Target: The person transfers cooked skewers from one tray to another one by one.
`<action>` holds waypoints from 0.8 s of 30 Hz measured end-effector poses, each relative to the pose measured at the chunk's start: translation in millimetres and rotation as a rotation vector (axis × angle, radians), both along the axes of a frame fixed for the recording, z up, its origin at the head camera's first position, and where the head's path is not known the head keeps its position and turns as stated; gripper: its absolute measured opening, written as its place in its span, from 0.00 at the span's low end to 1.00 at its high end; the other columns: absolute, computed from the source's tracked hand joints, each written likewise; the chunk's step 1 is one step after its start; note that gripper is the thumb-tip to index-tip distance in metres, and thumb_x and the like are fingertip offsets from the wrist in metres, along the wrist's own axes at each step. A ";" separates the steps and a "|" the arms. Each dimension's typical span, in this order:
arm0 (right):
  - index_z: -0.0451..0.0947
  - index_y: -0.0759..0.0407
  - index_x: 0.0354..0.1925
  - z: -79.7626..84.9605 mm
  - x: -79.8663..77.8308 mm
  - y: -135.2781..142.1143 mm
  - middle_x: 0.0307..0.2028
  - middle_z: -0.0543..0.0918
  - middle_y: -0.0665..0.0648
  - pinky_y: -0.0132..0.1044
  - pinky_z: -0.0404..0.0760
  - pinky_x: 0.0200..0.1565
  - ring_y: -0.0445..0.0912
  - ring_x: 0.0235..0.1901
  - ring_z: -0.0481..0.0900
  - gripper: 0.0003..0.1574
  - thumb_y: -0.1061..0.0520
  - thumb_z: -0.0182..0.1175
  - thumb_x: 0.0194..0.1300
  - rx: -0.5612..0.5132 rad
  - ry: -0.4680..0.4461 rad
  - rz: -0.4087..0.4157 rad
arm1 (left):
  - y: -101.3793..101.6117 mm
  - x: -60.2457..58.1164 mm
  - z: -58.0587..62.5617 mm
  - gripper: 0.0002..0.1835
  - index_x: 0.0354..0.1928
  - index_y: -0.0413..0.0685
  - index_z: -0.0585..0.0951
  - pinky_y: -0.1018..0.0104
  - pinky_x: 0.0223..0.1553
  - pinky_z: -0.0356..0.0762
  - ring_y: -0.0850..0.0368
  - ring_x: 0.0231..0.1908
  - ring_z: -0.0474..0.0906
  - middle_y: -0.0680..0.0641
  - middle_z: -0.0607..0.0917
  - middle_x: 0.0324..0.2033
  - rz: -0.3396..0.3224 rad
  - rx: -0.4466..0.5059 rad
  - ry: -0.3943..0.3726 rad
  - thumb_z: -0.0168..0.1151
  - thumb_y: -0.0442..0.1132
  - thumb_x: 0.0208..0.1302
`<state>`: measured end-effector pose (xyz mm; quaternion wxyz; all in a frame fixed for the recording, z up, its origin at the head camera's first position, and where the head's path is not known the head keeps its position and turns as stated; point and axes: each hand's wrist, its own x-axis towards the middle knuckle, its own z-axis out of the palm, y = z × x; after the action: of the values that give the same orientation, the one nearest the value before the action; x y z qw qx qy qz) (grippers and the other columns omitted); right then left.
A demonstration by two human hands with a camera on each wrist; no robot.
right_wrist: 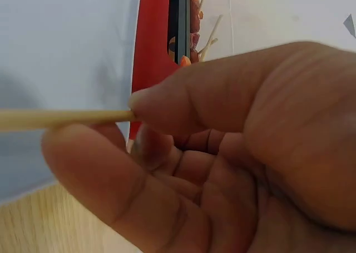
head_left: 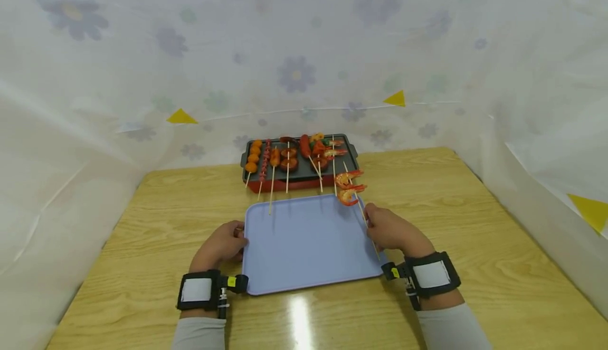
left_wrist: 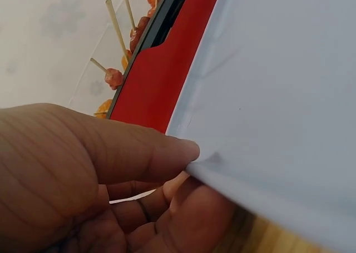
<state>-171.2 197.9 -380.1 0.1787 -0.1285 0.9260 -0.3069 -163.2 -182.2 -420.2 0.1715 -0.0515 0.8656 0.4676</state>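
Note:
A pale blue rectangular tray (head_left: 309,244) lies in front of me, and my left hand (head_left: 223,242) grips its left edge. In the left wrist view the thumb (left_wrist: 161,153) is on top of the rim, with fingers curled beneath. At the tray's right side my right hand (head_left: 391,228) pinches the wooden stick of a shrimp skewer (head_left: 349,196). Two orange-red shrimps on it point toward the grill, over the tray's far right corner. The right wrist view shows the stick (right_wrist: 61,118) between thumb and index finger.
Behind the tray stands a red and black tabletop grill (head_left: 304,185). Several skewers lie across it, among them orange balls (head_left: 253,159), a sausage (head_left: 275,157) and another shrimp skewer (head_left: 334,154), sticks overhanging its front. A floral sheet (head_left: 294,75) encloses the wooden table (head_left: 157,244).

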 end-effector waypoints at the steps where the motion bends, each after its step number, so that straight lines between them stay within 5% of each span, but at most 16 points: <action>1: 0.65 0.69 0.44 0.3 0.3 0.5 0.22 0.74 0.58 0.39 0.70 0.20 0.47 0.16 0.74 0.09 0.70 0.45 0.65 0.003 -0.007 0.006 | 0.0 -0.2 -0.2 0.25 0.64 0.31 0.68 0.62 0.30 0.79 0.52 0.33 0.75 0.43 0.74 0.36 0.003 -0.002 -0.003 0.56 0.28 0.66; 24: 0.70 0.65 0.44 3.9 7.0 -0.4 0.21 0.76 0.57 0.37 0.71 0.23 0.46 0.19 0.73 0.08 0.70 0.50 0.66 0.102 -0.128 0.061 | -0.9 -3.0 -1.5 0.25 0.65 0.33 0.68 0.62 0.31 0.79 0.51 0.35 0.76 0.42 0.74 0.38 0.007 -0.020 -0.020 0.56 0.29 0.67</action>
<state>-164.2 197.6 -376.2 0.2532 -0.1277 0.9226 -0.2614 -166.2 -183.0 -421.7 0.1783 -0.0609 0.8683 0.4589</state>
